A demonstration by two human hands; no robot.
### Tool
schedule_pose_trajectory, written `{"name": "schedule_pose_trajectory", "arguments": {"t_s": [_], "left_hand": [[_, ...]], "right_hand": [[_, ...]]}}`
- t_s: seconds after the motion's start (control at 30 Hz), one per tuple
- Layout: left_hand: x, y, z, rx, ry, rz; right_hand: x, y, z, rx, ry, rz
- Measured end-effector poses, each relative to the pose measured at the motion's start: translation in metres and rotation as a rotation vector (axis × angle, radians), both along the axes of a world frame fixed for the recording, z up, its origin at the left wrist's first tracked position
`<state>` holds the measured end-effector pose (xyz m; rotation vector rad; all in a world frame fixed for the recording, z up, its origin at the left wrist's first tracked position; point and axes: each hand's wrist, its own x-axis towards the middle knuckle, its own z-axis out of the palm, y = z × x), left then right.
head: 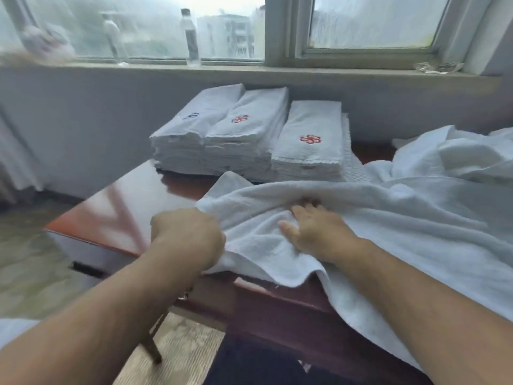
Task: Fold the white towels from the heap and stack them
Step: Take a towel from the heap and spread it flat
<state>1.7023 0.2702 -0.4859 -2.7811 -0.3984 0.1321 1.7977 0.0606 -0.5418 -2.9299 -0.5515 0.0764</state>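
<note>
Both your hands are working on one white towel (388,218), which is lying spread over the near right part of the dark wooden table (133,207), with its near edge drooping off the table's near side. Your left hand (188,237) is bunching the towel's left edge in a closed fist. Your right hand (313,234) is lying flat on the cloth just to the right, fingers straight, pressing it down.

The towel is looking like thick, soft, limp terry. It is light, not fragile and not slippery, but it is likely going to sag and wrinkle wherever you are not supporting it. You are probably going to do best pinching the corners or the hemmed edge rather than the middle, and smoothing each fold with a flat palm.

The heap (458,154) is sitting far right and touching the spread towel, so it is hard to tell where one cloth is ending and the next beginning. Three stacks of folded towels (244,129) are standing close together at the far side. The towel's right end is running out of frame. Your left fingertips are hiding inside the fist, and your right fingertips are partly sinking under a ridge of cloth. Blur is smearing the table's left corner.
</note>
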Motion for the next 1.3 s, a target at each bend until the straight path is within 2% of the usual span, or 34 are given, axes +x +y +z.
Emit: {"name": "schedule_pose_trajectory", "arguments": {"t_s": [0.07,0.1,0.17,0.23,0.3,0.37,0.43,0.5,0.53,0.6,0.67,0.73,0.83,0.9,1.0,1.1,1.17,1.23,1.3], "left_hand": [[0.001,0.001,0.012,0.058,0.069,0.023],[0.003,0.002,0.015,0.039,0.075,-0.03],[0.013,0.001,0.011,-0.14,0.028,-0.243],[0.021,-0.007,0.002,-0.432,-0.053,-0.408],[0.025,-0.017,-0.011,-0.541,-0.113,-0.463],[0.029,-0.023,-0.03,-0.527,-0.159,-0.432],[0.031,-0.025,-0.036,-0.488,-0.234,-0.364],[0.034,-0.025,-0.033,-0.437,-0.333,-0.382],[0.037,-0.025,-0.033,-0.399,-0.331,-0.422],[0.039,-0.022,-0.036,-0.37,-0.209,-0.441],[0.042,-0.019,-0.042,-0.418,-0.06,-0.348],[0.049,-0.017,-0.048,-0.472,0.003,-0.275],[0.059,-0.011,-0.055,-0.543,-0.005,-0.233],[0.063,-0.006,-0.06,-0.523,-0.037,-0.233],[0.068,-0.024,-0.057,-0.484,-0.214,-0.297],[0.078,-0.087,-0.047,-0.548,-0.284,-0.546],[0.082,-0.142,-0.043,-0.636,-0.288,-0.729],[0.083,-0.193,-0.041,-0.712,-0.288,-0.9],[0.082,-0.231,-0.045,-0.726,-0.253,-0.991]], "right_hand": [[0.0,-0.004,0.004,-0.022,0.053,0.04],[-0.003,-0.008,0.008,-0.033,0.095,0.074],[-0.01,-0.018,0.018,-0.042,0.193,0.152],[-0.016,-0.031,0.028,0.077,0.233,0.194],[-0.016,-0.04,0.03,0.232,0.07,0.116],[-0.017,-0.047,0.029,0.138,-0.188,-0.032],[-0.023,-0.049,0.021,0.016,-0.198,-0.119],[-0.029,-0.05,0.009,-0.003,-0.222,-0.086],[-0.032,-0.05,0.005,0.023,-0.261,-0.068],[-0.036,-0.048,0.0,0.092,-0.318,-0.075],[-0.038,-0.046,-0.001,0.05,-0.286,-0.128],[-0.037,-0.048,-0.004,0.034,-0.191,-0.133],[-0.033,-0.053,-0.002,0.094,-0.036,-0.027],[-0.028,-0.06,0.006,0.227,-0.012,0.002],[-0.025,-0.08,0.023,0.397,-0.126,-0.162],[-0.039,-0.12,0.031,0.486,-0.206,-0.399],[-0.054,-0.155,0.033,0.498,-0.326,-0.611],[-0.07,-0.198,0.027,0.429,-0.415,-0.824],[-0.086,-0.236,0.018,0.253,-0.233,-0.999]]}}
